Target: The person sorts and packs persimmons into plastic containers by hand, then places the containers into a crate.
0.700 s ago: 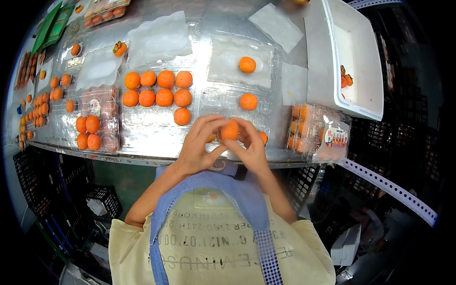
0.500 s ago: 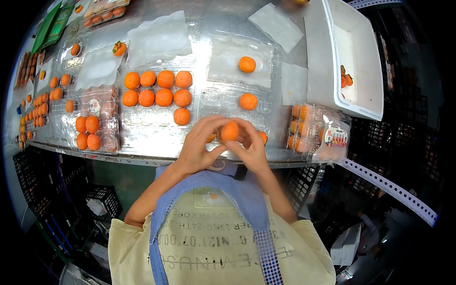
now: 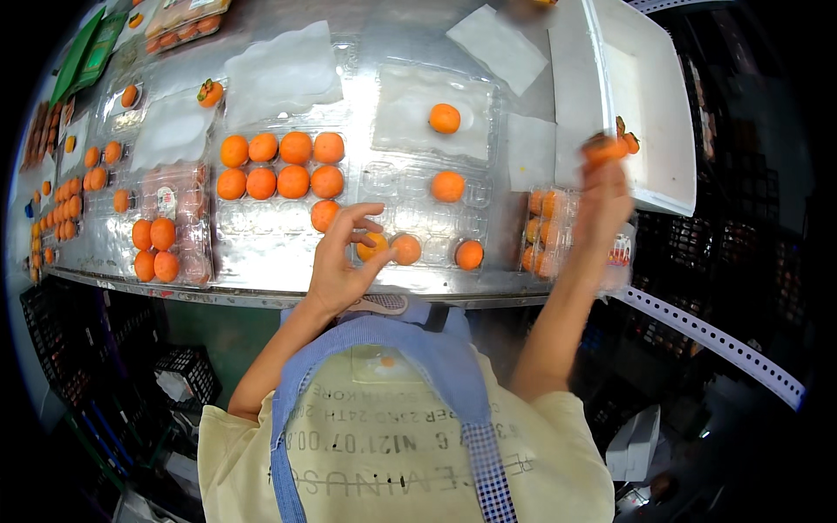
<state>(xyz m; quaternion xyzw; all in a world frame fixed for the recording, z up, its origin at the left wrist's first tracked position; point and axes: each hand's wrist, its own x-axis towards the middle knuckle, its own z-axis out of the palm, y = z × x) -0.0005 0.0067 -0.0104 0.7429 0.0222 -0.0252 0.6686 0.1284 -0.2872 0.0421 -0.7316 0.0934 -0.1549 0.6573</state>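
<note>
Nearby, the left hand point(image 3: 338, 266) is loosely open, its thumb just beside two orange fruits point(image 3: 405, 249) on the metal table point(image 3: 506, 277). Farther out, the right hand point(image 3: 603, 196) clasps a blurred fruit point(image 3: 603, 148) by the white box point(image 3: 577, 78), which contains more persimmons point(image 3: 629, 142).

Fruits point(image 3: 295, 146): bright orange
Bench point(image 3: 418, 39): silvery grey
Box point(image 3: 577, 87): white
Apron point(image 3: 392, 335): blue, checked strap point(image 3: 488, 458)
Shirt point(image 3: 549, 453): pale yellow, dark lettering
Crate point(image 3: 187, 370): black
</note>
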